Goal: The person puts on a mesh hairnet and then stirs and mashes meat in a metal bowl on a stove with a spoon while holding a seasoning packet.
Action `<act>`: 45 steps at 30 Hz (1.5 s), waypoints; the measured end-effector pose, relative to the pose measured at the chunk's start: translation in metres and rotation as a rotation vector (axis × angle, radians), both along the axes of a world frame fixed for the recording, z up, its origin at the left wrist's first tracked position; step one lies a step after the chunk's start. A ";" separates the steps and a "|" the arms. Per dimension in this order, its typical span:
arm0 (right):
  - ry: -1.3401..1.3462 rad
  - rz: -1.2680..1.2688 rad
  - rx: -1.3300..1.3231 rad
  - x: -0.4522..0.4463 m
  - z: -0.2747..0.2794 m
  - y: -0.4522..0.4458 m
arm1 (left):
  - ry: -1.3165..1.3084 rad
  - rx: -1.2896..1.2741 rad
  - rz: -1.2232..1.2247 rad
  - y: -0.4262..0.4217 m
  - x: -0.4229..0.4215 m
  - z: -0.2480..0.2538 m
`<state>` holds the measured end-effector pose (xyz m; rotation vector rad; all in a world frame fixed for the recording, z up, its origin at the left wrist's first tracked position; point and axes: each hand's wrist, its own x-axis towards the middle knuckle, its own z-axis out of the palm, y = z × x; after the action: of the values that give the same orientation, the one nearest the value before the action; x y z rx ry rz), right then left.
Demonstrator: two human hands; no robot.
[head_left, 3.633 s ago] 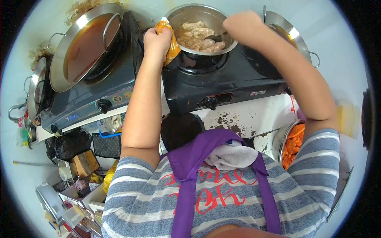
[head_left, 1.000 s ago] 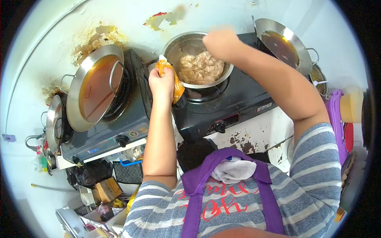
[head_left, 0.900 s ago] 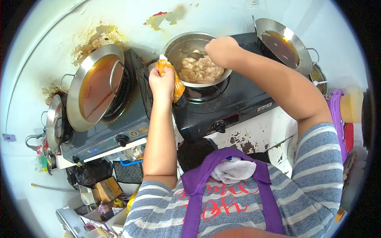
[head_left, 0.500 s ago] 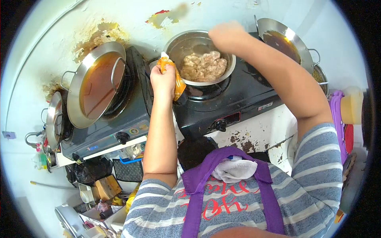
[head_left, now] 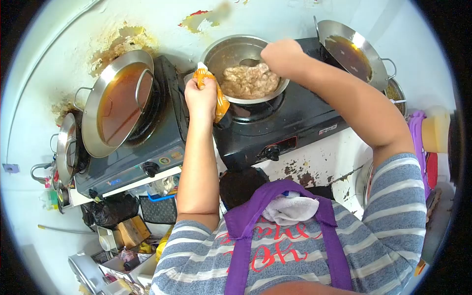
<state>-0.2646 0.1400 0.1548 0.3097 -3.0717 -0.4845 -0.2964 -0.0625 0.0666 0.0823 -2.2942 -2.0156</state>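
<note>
A metal bowl (head_left: pixel 223 46) on the right stove holds a lumpy, pale brown mixture (head_left: pixel 250 81) that looks like raw minced meat or paste. My left hand (head_left: pixel 200 96) is closed around an orange patterned piece (head_left: pixel 220 105) with a white tip, against the bowl's left rim; whether it is a cloth or a packet I cannot tell. Over the bowl's right rim, my right hand (head_left: pixel 284 58) is closed. A dark spoon head (head_left: pixel 250 62) shows just left of it, over the mixture; its handle is hidden by the hand.
A wide pan of reddish-brown liquid (head_left: pixel 123 105) stands on the left stove (head_left: pixel 130 172), with a smaller pan (head_left: pixel 66 147) beyond it. Another pan with dark liquid (head_left: pixel 349 56) is at the back right. Boxes and a black bag (head_left: pixel 110 209) sit below on the left.
My right hand has come slightly lower, and the spoon head now shows more clearly. The mixture looks flatter and more spread. My left hand keeps its hold at the rim.
</note>
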 end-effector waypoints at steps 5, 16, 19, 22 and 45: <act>0.085 -0.014 -0.025 -0.005 0.019 0.005 | 0.006 0.030 0.043 0.001 0.001 -0.004; -0.093 -0.046 0.058 0.022 0.012 -0.008 | -0.012 0.028 0.015 0.002 0.003 0.004; -0.052 -0.016 0.044 0.021 0.018 -0.006 | -0.028 0.050 0.021 0.003 0.003 0.005; -0.010 -0.017 0.003 0.027 0.047 -0.004 | -0.039 0.058 0.036 0.002 0.003 0.004; -0.074 0.037 0.159 0.029 0.020 0.001 | -0.010 0.051 0.020 0.001 -0.003 -0.004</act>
<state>-0.2351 0.1415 0.1752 0.3957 -3.0976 -0.7344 -0.2997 -0.0615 0.0626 0.1184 -2.2387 -2.0694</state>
